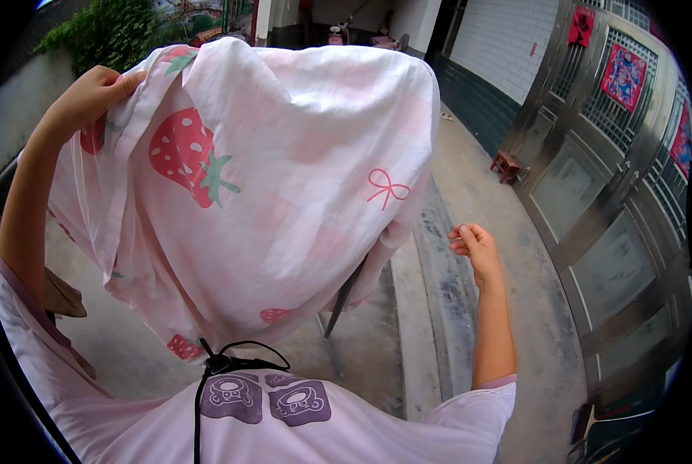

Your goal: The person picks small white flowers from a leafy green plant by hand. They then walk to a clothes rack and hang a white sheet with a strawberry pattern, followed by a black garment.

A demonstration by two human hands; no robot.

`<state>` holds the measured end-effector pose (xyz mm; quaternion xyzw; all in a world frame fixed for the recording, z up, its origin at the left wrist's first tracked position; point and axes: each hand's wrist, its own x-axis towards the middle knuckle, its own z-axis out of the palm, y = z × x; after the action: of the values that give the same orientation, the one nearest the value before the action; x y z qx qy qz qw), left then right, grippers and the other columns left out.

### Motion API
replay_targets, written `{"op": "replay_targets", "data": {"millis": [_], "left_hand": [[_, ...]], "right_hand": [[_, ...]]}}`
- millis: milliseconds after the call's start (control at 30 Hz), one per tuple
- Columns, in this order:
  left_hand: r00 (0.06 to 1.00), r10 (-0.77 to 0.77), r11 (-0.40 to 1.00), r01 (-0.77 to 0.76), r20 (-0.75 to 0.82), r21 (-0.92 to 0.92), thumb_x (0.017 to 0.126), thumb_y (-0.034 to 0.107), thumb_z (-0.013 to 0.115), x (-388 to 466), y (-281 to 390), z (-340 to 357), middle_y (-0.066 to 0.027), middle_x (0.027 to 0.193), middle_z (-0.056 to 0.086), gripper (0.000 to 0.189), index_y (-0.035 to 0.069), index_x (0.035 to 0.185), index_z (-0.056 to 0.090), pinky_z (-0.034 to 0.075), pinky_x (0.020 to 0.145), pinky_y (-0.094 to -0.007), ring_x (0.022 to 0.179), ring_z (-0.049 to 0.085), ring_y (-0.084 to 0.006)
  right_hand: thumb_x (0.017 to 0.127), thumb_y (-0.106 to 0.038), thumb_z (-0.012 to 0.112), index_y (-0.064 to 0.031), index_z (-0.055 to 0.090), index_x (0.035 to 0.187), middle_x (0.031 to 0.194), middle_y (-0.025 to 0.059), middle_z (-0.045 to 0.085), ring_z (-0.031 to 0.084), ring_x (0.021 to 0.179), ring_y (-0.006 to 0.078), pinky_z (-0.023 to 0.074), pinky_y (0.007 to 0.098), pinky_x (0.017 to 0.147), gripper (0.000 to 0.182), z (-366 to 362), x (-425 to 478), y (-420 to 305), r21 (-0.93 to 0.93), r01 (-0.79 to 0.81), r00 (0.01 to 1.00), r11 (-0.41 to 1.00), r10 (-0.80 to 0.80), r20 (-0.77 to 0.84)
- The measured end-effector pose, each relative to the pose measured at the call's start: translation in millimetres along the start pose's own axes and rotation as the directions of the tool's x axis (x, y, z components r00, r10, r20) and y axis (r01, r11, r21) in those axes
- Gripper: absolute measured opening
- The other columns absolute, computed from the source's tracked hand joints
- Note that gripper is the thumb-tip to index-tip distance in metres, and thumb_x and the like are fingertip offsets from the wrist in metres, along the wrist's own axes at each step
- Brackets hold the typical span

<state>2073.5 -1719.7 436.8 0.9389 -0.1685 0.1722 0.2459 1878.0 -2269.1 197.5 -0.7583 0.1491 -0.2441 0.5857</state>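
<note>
A large white cotton bed cover [299, 151], printed with red strawberries and a pink bow, hangs spread out before me. My left hand [114, 90], raised at the upper left, pinches its folded edge between thumb and fingers. To the right of the cloth, my right hand [472, 240] is held up in the air with its fingers loosely bent and nothing in them. A dark metal bar [343, 296] shows below the cloth's lower right side; the cloth hides what else is behind it.
Metal double doors [578, 191] with red posters stand at the right. A small red wooden stool [505, 167] sits beside them. A concrete step [410, 336] runs below the cloth's right side. A wall [27, 110] with green plants rises at the upper left.
</note>
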Motion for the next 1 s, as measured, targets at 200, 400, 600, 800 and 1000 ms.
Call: {"op": "replay_targets", "data": {"millis": [200,400,600,800,1000], "left_hand": [[0.964,0.221,0.972,-0.230,-0.150,-0.044,0.094,0.029,0.060,31,-12,9,-0.0025,0.081,0.066,0.035,-0.005,0.098,0.067,0.048,0.071,-0.0237,0.073,0.058,-0.0086],[0.799,0.177,0.913,-0.352,-0.575,-0.208,0.098,0.034,0.054,33,-29,-29,-0.0023,0.110,0.065,0.044,0.000,0.125,0.059,0.043,0.090,-0.0215,0.100,0.056,-0.0083],[0.816,-0.154,0.743,-0.276,-0.558,-0.609,0.098,0.039,0.051,9,-65,-73,-0.0043,0.102,0.067,0.042,0.009,0.126,0.059,0.055,0.076,-0.0272,0.090,0.063,-0.0135],[0.872,-0.219,0.615,-0.226,-0.438,-0.756,0.097,0.043,0.052,-31,-113,-127,-0.0061,0.097,0.067,0.044,0.005,0.115,0.063,0.054,0.069,-0.0265,0.077,0.064,-0.0123],[0.919,-0.292,0.517,-0.081,-0.265,-0.852,0.093,0.046,0.057,-56,-115,-101,-0.0074,0.101,0.067,0.047,0.004,0.116,0.062,0.054,0.075,-0.0301,0.083,0.064,-0.0152]], "right_hand": [[0.090,-0.022,0.062,0.0002,0.060,0.115,0.082,0.0075,0.064,0.061,0.060,0.0150,0.0467,0.0281,0.055,0.034,83,16,11,-0.116,0.118,0.979,0.986,-0.096,0.181],[0.091,-0.014,0.050,-0.0023,0.064,0.100,0.066,0.0047,0.060,0.050,0.043,0.0133,0.0392,0.0294,0.041,0.020,63,86,0,0.008,0.028,0.997,1.000,-0.027,-0.071],[0.092,-0.019,0.053,-0.0053,0.066,0.104,0.082,0.0037,0.065,0.058,0.060,0.0135,0.0418,0.0270,0.044,0.022,12,182,-59,0.420,0.119,0.896,0.899,0.085,-0.437],[0.093,-0.024,0.058,-0.0052,0.064,0.114,0.093,0.0039,0.068,0.065,0.079,0.0175,0.0532,0.0324,0.065,0.029,23,259,-153,0.380,0.422,0.860,0.823,-0.231,-0.455],[0.095,-0.035,0.056,-0.0056,0.055,0.130,0.113,0.0078,0.064,0.061,0.098,0.0191,0.0478,0.0310,0.089,0.045,96,274,-197,-0.041,0.499,0.841,0.866,-0.472,0.264]]}}
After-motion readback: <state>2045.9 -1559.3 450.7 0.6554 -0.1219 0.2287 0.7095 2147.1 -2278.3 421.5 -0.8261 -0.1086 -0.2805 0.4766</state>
